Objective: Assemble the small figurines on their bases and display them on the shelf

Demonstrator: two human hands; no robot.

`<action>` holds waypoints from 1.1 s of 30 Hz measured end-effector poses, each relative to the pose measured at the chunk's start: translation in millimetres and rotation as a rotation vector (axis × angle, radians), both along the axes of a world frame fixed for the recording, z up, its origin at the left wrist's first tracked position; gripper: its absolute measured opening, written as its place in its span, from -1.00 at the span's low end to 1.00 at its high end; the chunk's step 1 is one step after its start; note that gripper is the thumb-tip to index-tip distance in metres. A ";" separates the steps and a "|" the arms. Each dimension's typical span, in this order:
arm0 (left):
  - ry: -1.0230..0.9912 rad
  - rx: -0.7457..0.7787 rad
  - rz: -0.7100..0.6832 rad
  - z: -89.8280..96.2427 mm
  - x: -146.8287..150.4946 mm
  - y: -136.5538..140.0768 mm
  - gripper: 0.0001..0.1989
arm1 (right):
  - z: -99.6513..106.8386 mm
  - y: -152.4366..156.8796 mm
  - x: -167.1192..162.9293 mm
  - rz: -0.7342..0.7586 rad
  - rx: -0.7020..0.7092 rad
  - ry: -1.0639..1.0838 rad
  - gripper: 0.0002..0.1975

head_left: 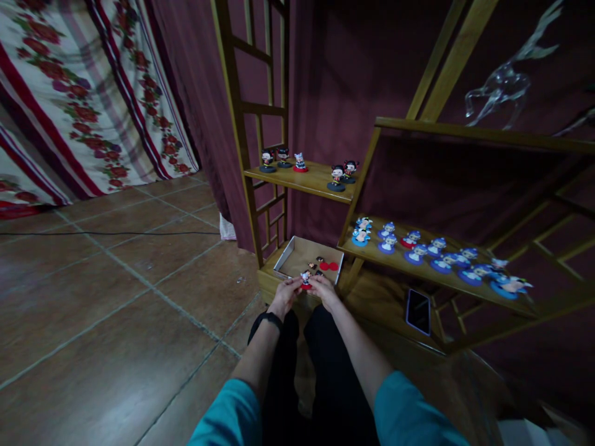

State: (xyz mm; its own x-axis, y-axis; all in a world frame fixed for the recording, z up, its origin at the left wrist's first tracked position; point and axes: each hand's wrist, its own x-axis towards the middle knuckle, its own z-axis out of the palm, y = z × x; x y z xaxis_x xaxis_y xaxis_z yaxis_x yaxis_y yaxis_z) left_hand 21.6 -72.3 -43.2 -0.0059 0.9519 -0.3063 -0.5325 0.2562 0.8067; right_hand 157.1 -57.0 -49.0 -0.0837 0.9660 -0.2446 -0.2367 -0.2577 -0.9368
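Note:
Both my hands meet at a small figurine on a red base (305,279), just at the near edge of a shallow cardboard box (290,250). My left hand (284,293) grips it from the left, with a black band on that wrist. My right hand (324,290) holds it from the right. Inside the box lie loose dark figure parts (318,262) and two red round bases (329,266). The box rests on the lowest board of a wooden shelf unit (372,297).
On the upper shelf (316,179) stand several black-haired figurines (337,176). The lower shelf (418,263) carries several blue-based figurines (439,251). A phone (418,311) lies on the bottom board. Tiled floor (116,297) spreads to the left, crossed by a black cable (106,233).

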 end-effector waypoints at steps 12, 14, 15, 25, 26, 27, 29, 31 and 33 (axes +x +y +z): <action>-0.020 -0.009 -0.021 2.8 -0.7 -1.6 -0.83 | 0.6 -5.1 -0.8 -0.009 0.036 0.012 -0.79; -0.021 -0.009 -0.020 3.1 -0.6 -1.8 -0.84 | 0.7 -5.7 -1.1 -0.008 0.042 0.013 -0.77; -0.020 -0.010 -0.018 3.3 -0.5 -1.8 -0.85 | 0.8 -5.8 -1.2 -0.007 0.044 0.014 -0.77; -0.022 -0.005 -0.020 1.3 -1.5 -1.0 -0.83 | -1.7 -2.3 0.1 0.006 0.042 0.013 -0.76; -0.024 0.000 -0.021 0.5 -1.7 -0.9 -0.82 | -2.3 -1.8 0.4 0.007 0.041 0.013 -0.76; -0.025 0.004 -0.022 -0.3 -1.9 -0.7 -0.82 | -2.8 -1.2 0.6 0.010 0.039 0.012 -0.75; -0.021 0.009 -0.025 -1.4 -2.1 -0.5 -0.81 | -3.7 -0.1 1.0 0.016 0.032 0.008 -0.75; -0.014 0.012 -0.028 -1.7 -2.2 -0.5 -0.81 | -4.2 0.8 1.2 0.021 0.025 0.003 -0.75; -0.013 0.013 -0.030 -1.5 -2.3 -0.6 -0.82 | -4.5 1.4 1.2 0.024 0.022 0.000 -0.75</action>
